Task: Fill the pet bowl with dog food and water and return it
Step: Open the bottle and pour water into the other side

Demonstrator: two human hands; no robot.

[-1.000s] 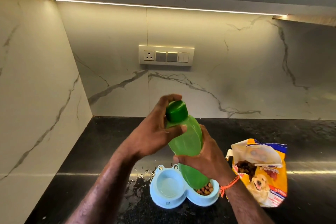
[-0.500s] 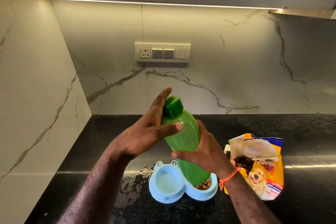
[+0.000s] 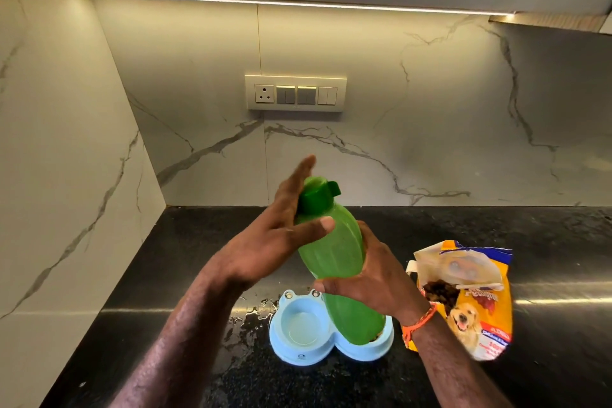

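A light blue double pet bowl (image 3: 299, 349) sits on the black counter, with water in its left cup. Its right cup is mostly hidden behind a green water bottle (image 3: 334, 252) held tilted above it. My right hand (image 3: 367, 278) grips the bottle's body. My left hand (image 3: 281, 235) has straight fingers pressed against the dark green cap (image 3: 316, 197), with the thumb across the bottle's shoulder. The cap's flip tab sticks out to the right.
An opened yellow dog food bag (image 3: 467, 295) lies right of the bowl, kibble showing at its mouth. Spilled water (image 3: 251, 318) spreads on the counter left of the bowl. Marble walls close in at the left and back, with a switch panel (image 3: 295, 93).
My left hand has gone from curled around the cap to flat, straight fingers against it. The cap has turned, so its tab now shows on the right. The bottle hides the kibble cup.
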